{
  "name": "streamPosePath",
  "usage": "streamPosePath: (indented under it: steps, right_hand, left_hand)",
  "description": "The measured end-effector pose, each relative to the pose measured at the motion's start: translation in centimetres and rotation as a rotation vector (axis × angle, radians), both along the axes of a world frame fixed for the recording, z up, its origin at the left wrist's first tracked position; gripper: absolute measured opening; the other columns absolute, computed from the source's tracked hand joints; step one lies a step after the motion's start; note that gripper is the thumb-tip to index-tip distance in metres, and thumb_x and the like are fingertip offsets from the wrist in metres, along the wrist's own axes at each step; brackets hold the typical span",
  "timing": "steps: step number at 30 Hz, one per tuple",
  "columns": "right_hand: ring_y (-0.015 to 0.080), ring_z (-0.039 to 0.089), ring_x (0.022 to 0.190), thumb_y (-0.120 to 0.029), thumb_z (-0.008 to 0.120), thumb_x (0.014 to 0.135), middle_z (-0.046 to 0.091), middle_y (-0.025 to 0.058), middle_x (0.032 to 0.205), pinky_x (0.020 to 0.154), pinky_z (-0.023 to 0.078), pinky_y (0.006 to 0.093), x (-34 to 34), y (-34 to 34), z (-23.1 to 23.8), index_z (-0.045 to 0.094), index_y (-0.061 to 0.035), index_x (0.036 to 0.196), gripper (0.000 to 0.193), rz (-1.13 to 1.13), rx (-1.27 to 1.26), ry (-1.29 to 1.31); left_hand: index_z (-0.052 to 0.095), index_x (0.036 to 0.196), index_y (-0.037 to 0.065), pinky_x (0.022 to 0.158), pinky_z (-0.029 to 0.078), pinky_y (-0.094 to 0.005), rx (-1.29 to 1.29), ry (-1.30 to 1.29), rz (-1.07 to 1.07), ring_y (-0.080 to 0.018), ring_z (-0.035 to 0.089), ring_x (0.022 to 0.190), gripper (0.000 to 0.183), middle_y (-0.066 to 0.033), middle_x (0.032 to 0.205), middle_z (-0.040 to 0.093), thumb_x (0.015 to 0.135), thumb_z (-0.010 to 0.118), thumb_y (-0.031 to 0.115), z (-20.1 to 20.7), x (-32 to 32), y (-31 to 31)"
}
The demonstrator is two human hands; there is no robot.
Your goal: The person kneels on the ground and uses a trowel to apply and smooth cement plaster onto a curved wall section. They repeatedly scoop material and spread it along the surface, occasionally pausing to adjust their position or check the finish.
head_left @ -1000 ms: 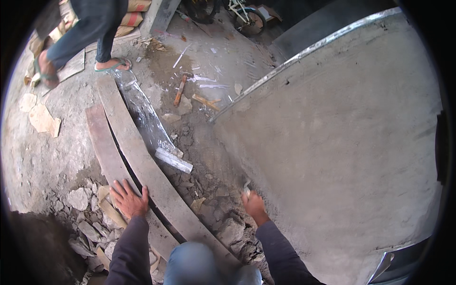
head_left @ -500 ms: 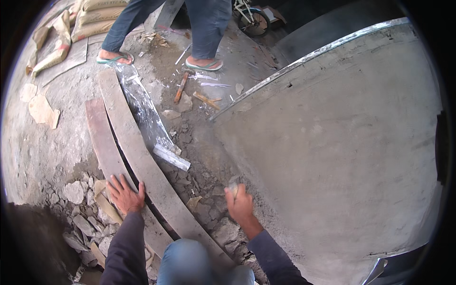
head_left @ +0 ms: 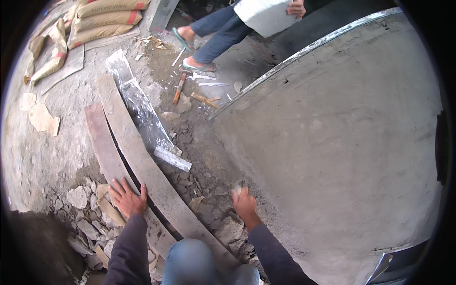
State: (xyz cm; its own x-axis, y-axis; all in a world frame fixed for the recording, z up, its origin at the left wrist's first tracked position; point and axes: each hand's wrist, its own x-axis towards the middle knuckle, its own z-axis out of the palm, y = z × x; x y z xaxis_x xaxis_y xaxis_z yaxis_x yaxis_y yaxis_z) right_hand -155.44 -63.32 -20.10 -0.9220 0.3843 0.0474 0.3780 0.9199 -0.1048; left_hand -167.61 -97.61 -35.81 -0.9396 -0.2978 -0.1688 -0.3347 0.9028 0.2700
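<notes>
My left hand (head_left: 128, 198) lies flat with its fingers spread on the reddish-brown plank (head_left: 107, 145). A second, greyish plank (head_left: 130, 128) runs alongside it, with a narrow dark gap between the two. My right hand (head_left: 245, 205) is closed round a small hand tool (head_left: 237, 189), of which only a pale, blurred end shows; its kind I cannot make out. That hand is over the rubble strip at the foot of the smooth grey plastered wall (head_left: 332, 137), close to its lower edge.
Broken chunks (head_left: 85, 228) lie left of the planks. Beyond the planks are a plaster-smeared metal sheet (head_left: 142, 107), a rust-brown stick (head_left: 179, 89) and wood scraps (head_left: 205, 100). A person in sandals (head_left: 221, 35) carries a white slab (head_left: 268, 14). Full sacks (head_left: 104, 33) are stacked far left.
The other person has stepped and turned, and a white slab in their hand has come into view. My right hand has shifted slightly right and down; my left stays on the plank.
</notes>
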Motion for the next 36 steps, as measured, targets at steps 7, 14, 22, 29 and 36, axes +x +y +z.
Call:
streamPosePath:
  steps: [7, 14, 22, 29, 36]
  right_hand:
    - [0.0494, 0.073, 0.091, -0.047, 0.059, 0.103, 0.075, 0.0278, 0.091, 0.08, 0.058, 0.0583, -0.1, 0.1, -0.1, 0.063, -0.0009, 0.123, 0.05, 0.087, -0.18, 0.23]
    - [0.0503, 0.071, 0.077, -0.04, 0.064, 0.102, 0.072, 0.0267, 0.086, 0.068, 0.057, 0.0559, 2.7, -1.1, 0.4, 0.061, -0.0008, 0.109, 0.039, -0.175, -0.002, -0.189]
    - [0.053, 0.071, 0.085, -0.034, 0.066, 0.101, 0.072, 0.03, 0.089, 0.075, 0.057, 0.0595, 1.1, 2.1, -0.7, 0.06, 0.0009, 0.111, 0.037, -0.124, -0.025, 0.183]
    - [0.0512, 0.072, 0.087, -0.04, 0.065, 0.101, 0.073, 0.0306, 0.088, 0.078, 0.057, 0.061, 2.8, 1.0, -1.6, 0.057, 0.0011, 0.123, 0.047, -0.2, -0.129, 0.19]
    - [0.0537, 0.071, 0.09, -0.04, 0.062, 0.102, 0.072, 0.0316, 0.093, 0.082, 0.055, 0.0644, 4.1, 3.1, -1.0, 0.055, 0.0001, 0.117, 0.044, -0.369, -0.001, -0.223]
  left_hand:
    - [0.04, 0.163, 0.009, 0.126, 0.023, -0.0554, 0.054, 0.027, 0.014, -0.0449, 0.012, 0.162, 0.095, -0.0179, 0.177, 0.017, 0.09, 0.066, 0.063, 3.2, 0.2, -0.9]
    - [0.041, 0.162, 0.008, 0.126, 0.021, -0.057, 0.019, -0.15, 0.003, -0.0464, 0.01, 0.162, 0.094, -0.0189, 0.176, 0.017, 0.089, 0.065, 0.062, 4.1, 1.3, -2.3]
    - [0.041, 0.163, 0.01, 0.127, 0.021, -0.0545, 0.015, 0.02, 0.004, -0.0443, 0.012, 0.162, 0.092, -0.0171, 0.176, 0.02, 0.092, 0.06, 0.066, 0.6, 0.0, 0.0]
    - [0.041, 0.162, 0.01, 0.126, 0.021, -0.0552, 0.011, -0.013, -0.008, -0.0448, 0.013, 0.162, 0.092, -0.0174, 0.176, 0.02, 0.092, 0.059, 0.068, 0.3, 0.3, -0.4]
    - [0.04, 0.163, 0.012, 0.126, 0.023, -0.0533, -0.051, -0.146, -0.023, -0.0431, 0.013, 0.162, 0.092, -0.0152, 0.177, 0.019, 0.093, 0.059, 0.068, 1.6, 0.6, 0.8]
